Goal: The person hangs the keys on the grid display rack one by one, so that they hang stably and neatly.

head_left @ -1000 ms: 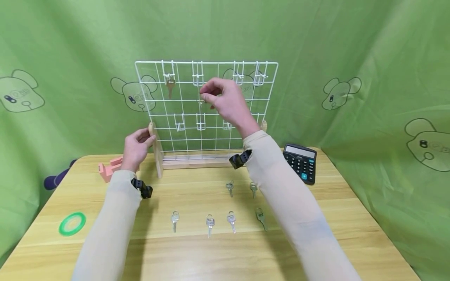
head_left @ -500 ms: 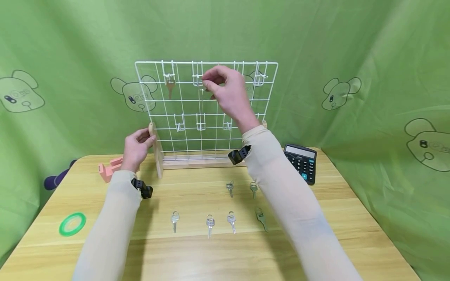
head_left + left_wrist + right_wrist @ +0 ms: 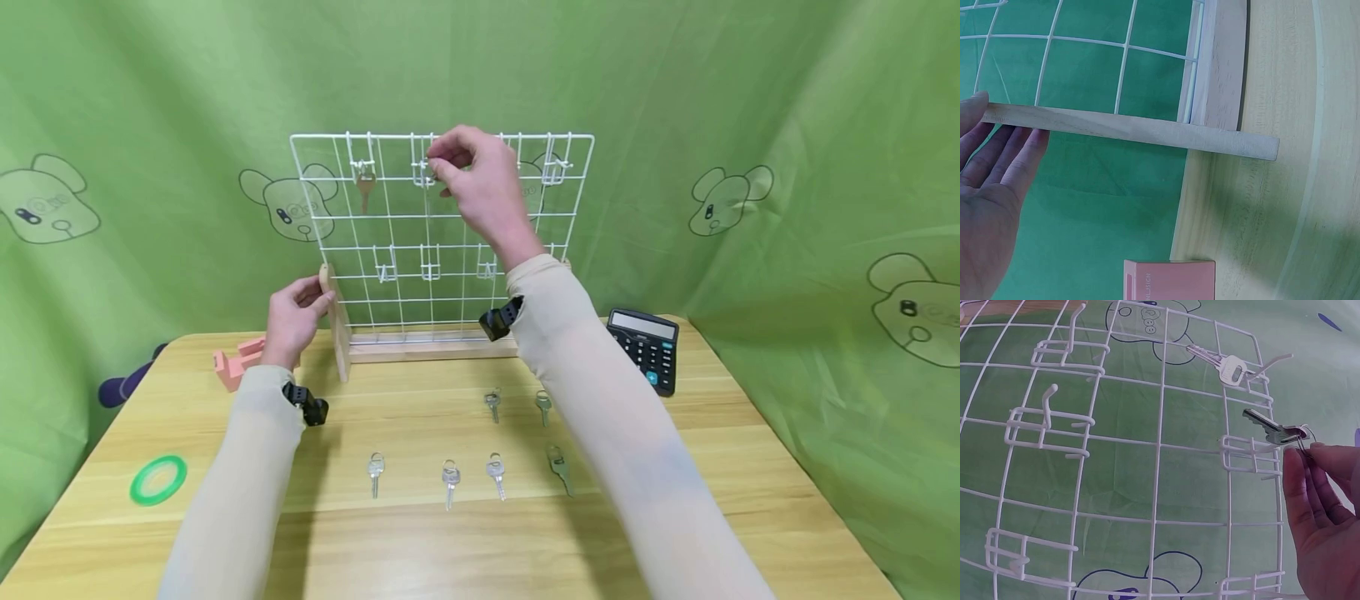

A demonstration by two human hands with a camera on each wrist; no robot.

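Note:
A white wire grid rack [image 3: 352,217] with several hooks stands at the back of the table. My left hand [image 3: 291,321] grips its left wooden upright [image 3: 1116,125], thumb on one side and fingers on the other. At the second top hook [image 3: 1254,450], my right hand [image 3: 483,179] pinches a split ring [image 3: 1302,445] that carries a silver key [image 3: 1279,432]. In the right wrist view the key lies sideways close over the hook; the head view hides it behind the fingers. Another key [image 3: 365,192] hangs from the top left hook.
Several keys lie on the table before the rack, among them one key [image 3: 376,475] at left and one [image 3: 559,469] at right. A black calculator [image 3: 645,350] sits at the right. On the left are a pink holder [image 3: 232,367] and a green tape roll [image 3: 159,481].
My right hand has risen along the grid with its key, up to the second top hook. The left hand keeps its grip on the upright.

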